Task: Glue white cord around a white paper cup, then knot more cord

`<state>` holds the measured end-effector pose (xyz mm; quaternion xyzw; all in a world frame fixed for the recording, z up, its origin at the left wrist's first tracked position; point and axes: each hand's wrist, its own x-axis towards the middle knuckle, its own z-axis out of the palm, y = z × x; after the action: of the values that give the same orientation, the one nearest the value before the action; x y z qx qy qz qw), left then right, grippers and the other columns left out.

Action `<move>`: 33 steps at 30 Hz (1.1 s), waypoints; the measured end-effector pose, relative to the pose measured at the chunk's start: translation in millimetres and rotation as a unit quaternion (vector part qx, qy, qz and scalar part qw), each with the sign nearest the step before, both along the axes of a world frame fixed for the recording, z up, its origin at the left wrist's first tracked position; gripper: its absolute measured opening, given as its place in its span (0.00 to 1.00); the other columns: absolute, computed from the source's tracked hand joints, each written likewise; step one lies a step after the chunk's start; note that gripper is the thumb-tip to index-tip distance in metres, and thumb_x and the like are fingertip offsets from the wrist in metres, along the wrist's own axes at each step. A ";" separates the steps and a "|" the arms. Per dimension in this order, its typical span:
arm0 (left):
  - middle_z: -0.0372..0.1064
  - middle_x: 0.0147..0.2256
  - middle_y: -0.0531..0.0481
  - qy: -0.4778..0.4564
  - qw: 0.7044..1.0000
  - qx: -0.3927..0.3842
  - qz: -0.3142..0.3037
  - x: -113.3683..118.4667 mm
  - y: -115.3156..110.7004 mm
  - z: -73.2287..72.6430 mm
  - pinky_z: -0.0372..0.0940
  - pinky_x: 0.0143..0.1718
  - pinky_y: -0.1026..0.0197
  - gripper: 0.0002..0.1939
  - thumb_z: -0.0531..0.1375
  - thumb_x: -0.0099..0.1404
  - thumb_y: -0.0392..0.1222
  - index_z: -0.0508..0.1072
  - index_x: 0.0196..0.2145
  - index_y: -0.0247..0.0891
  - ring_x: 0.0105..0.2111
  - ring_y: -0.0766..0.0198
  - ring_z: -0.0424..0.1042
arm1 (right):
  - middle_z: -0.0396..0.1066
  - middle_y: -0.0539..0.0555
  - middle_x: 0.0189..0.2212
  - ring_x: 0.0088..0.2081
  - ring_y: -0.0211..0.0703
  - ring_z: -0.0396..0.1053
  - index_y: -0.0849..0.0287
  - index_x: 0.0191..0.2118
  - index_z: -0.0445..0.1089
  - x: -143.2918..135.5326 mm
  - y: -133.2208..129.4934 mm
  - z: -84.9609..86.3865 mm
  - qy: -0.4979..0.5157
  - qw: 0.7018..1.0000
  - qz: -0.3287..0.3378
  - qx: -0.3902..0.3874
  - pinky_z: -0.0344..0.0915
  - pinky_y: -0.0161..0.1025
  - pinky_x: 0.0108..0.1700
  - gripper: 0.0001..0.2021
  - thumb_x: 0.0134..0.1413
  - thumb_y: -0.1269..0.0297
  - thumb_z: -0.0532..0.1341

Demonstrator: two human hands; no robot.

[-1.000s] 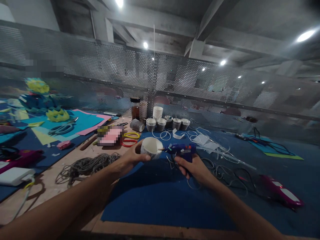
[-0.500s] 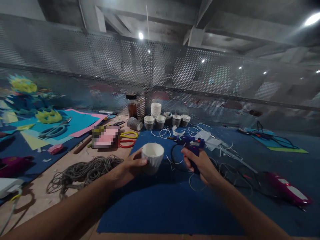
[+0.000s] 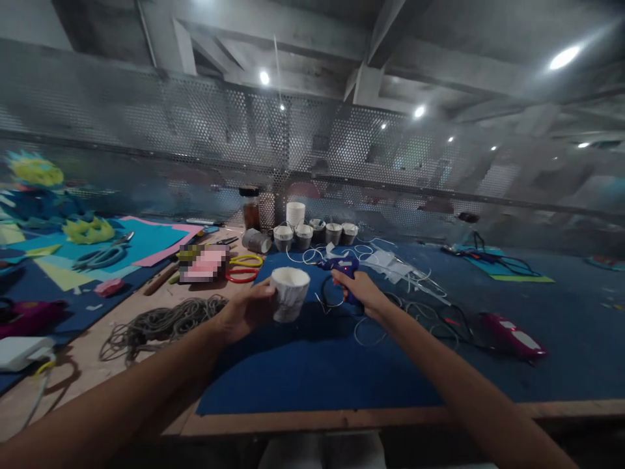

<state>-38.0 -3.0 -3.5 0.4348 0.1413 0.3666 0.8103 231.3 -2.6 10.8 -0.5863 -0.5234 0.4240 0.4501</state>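
i have my left hand (image 3: 247,311) gripping the cup (image 3: 289,298), right hand (image 3: 364,292) clasping the glue gun (image 3: 342,264), whose cord (image 3: 322,286) could snag loose wire (image 3: 321,303) near left.

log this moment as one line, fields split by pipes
left hand: holding cup, mouth up | right hand: gripping blue glue gun, apart from cup | behind: row of small cups, white cup stack
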 end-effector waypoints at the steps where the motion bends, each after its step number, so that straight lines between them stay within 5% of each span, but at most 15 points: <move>1: 0.75 0.48 0.40 -0.008 1.000 0.004 0.000 -0.3 1.1 0.1 0.64 0.51 0.50 0.24 0.59 0.62 0.41 0.70 0.56 0.36 0.47 0.50 0.72 | 0.63 0.48 0.15 0.18 0.33 0.61 0.63 0.26 0.71 -3.0 4.4 1.0 -0.004 1.000 0.014 -0.007 0.63 0.31 0.21 0.19 0.52 0.49 0.66; 7: 0.76 0.46 0.40 -0.023 1.000 0.011 -0.006 -1.7 2.1 5.2 0.66 0.49 0.50 0.23 0.59 0.61 0.41 0.71 0.54 0.34 0.46 0.49 0.73 | 0.68 0.50 0.18 0.18 0.31 0.61 0.62 0.26 0.70 -22.0 32.1 4.3 -0.031 0.997 0.060 -0.032 0.64 0.28 0.21 0.17 0.51 0.52 0.67; 15: 0.78 0.44 0.42 -0.065 0.997 0.026 0.023 -9.3 7.9 17.8 0.65 0.52 0.49 0.23 0.58 0.62 0.42 0.71 0.54 0.34 0.47 0.49 0.74 | 0.65 0.49 0.15 0.18 0.34 0.63 0.60 0.22 0.64 -22.7 55.1 -4.7 -0.139 0.988 0.040 -0.049 0.62 0.30 0.20 0.24 0.50 0.43 0.65; 23: 0.77 0.47 0.41 -0.074 0.995 0.023 0.070 -17.3 14.4 17.8 0.64 0.55 0.46 0.26 0.58 0.62 0.43 0.68 0.58 0.35 0.50 0.46 0.73 | 0.66 0.52 0.14 0.19 0.38 0.64 0.59 0.14 0.62 -12.9 60.1 -6.6 -0.285 0.958 0.012 -0.015 0.52 0.32 0.20 0.30 0.49 0.36 0.60; 33: 0.78 0.44 0.40 -0.074 0.993 0.030 0.086 -19.9 16.4 21.9 0.64 0.55 0.46 0.26 0.57 0.62 0.44 0.68 0.57 0.32 0.48 0.47 0.74 | 0.69 0.54 0.18 0.28 0.44 0.70 0.57 0.15 0.63 -15.3 60.4 -16.0 -0.400 0.915 -0.036 0.041 0.53 0.35 0.27 0.31 0.48 0.32 0.56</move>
<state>-58.0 13.4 18.4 0.4163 0.1064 0.4700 0.7710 216.0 57.8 -5.3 -0.7060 -0.6557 0.1154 0.2415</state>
